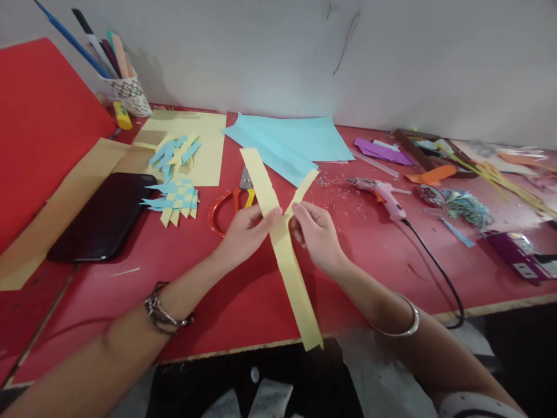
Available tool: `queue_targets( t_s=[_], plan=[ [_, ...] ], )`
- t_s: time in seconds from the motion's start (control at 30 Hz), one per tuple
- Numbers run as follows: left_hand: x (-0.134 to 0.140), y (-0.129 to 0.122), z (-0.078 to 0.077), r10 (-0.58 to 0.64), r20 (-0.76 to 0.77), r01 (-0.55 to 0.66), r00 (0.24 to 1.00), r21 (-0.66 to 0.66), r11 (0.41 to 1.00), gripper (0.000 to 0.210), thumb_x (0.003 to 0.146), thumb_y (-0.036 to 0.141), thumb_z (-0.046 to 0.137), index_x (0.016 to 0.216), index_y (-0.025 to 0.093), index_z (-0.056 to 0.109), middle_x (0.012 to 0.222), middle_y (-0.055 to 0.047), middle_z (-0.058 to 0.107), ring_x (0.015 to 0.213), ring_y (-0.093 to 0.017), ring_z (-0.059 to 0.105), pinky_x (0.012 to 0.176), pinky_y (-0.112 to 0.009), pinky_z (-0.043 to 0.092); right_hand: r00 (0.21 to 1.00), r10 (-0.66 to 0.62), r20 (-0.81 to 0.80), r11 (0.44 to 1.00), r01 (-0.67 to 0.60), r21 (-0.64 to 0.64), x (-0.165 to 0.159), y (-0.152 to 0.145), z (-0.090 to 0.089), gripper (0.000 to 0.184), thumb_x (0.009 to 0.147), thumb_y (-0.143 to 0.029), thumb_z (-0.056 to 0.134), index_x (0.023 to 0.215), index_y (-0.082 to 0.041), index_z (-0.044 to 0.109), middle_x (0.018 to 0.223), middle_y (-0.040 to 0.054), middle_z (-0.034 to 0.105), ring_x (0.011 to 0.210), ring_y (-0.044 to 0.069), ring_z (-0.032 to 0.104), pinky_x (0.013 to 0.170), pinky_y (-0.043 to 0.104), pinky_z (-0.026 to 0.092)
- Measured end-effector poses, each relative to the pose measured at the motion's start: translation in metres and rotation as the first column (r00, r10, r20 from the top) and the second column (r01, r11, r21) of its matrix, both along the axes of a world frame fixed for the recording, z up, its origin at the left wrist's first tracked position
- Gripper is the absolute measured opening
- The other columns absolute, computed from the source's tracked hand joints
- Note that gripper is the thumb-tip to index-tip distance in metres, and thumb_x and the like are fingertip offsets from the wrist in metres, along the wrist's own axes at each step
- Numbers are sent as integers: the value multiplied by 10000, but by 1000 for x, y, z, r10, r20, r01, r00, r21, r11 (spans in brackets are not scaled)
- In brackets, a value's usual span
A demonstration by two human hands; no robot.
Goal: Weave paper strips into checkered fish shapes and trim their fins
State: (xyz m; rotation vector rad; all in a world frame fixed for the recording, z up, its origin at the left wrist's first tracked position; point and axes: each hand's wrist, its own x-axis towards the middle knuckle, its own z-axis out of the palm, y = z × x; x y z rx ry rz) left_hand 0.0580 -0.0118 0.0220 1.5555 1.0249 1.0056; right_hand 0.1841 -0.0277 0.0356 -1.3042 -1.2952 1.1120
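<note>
Moderate light is noted; faint shadows are cast on the flat red tabletop (235, 307); right-edge detail is blurred

Obstacle beyond left hand (246, 235): scissors (237, 199)

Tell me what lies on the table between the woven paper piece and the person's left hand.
In the head view, scissors lie between the woven paper piece and the left hand, which partly hides them.

The red table (243, 313) carries a cup (133, 96), a yellow sheet (213, 145), a blue sheet (304, 136), a black slab (102, 217), a woven piece (179, 200) and scissors (214, 215); farther right lie purple paper (383, 152), a glue gun (383, 193) and a thread bundle (467, 209).
</note>
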Motion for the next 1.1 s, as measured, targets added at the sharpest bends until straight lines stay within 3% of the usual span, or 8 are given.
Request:
queue_targets(
  t_s=[0.07, 0.17, 0.33, 0.57, 0.83, 0.97, 1.1],
  plan=[
    [0, 0, 0, -71, -69, 71, 995, 1, 997, 292, 762, 369, 441, 554, 163, 449, 518, 45, 391, 482, -79, 371, 436, -204, 304, 1000, -23, -9, 1000, 24, 5, 1, 0, 0, 351, 825, -242, 378, 479, -185, 356, 361, -80, 342, 315, 26, 288, 344, 184, 218],
    [1, 1, -2, -65, -137, 71, 988, 42, 997, 301, 764, 360, 436, 535, 164, 423, 506, 49, 354, 474, -76, 343, 432, -206, 287, 999, 26, 27, 999, -27, 24, 2, 1, -2, 366, 822, -314, 391, 483, -189, 332, 396, -77, 309, 353, 34, 282, 366, 197, 215],
    [1, 1, -5, -54, -101, 61, 993, 72, 996, 304, 771, 362, 420, 537, 169, 420, 510, 50, 335, 476, -78, 319, 432, -208, 272, 991, 94, 96, 994, -99, 41, 4, 1, -4, 352, 796, -299, 426, 501, -191, 269, 472, -78, 210, 402, 34, 213, 390, 208, 176],
    [1, -1, -5, -39, -59, 42, 998, 60, 997, 305, 774, 344, 408, 520, 178, 390, 506, 49, 314, 475, -79, 308, 427, -210, 255, 985, 106, 139, 994, -109, 18, 3, 1, -2, 312, 814, -248, 379, 513, -185, 331, 434, -83, 237, 377, 37, 253, 380, 202, 192],
    [-1, 0, 0, -14, -1, 15, 1000, 11, 1000, 306, 774, 349, 409, 519, 179, 396, 500, 50, 351, 469, -77, 350, 446, -203, 313, 997, 11, 72, 1000, -12, 15, 3, 0, -4, 353, 809, -238, 393, 484, -191, 264, 377, -85, 286, 341, 27, 259, 353, 187, 183],
    [0, -1, 0, -104, -57, 105, 993, 21, 994, 293, 755, 373, 451, 545, 169, 448, 529, 40, 414, 505, -86, 392, 468, -205, 334, 1000, -26, 11, 999, 26, 21, 3, 1, -4, 336, 820, -273, 385, 505, -193, 298, 386, -87, 302, 338, 31, 263, 351, 189, 195],
    [1, -1, -2, -59, -129, 65, 990, 47, 997, 315, 780, 353, 408, 523, 169, 412, 510, 45, 366, 485, -80, 353, 442, -206, 297, 998, 38, 45, 998, -40, 53, 3, 2, -5, 335, 814, -291, 387, 503, -194, 312, 413, -81, 306, 358, 37, 295, 377, 201, 225]
  ],
)
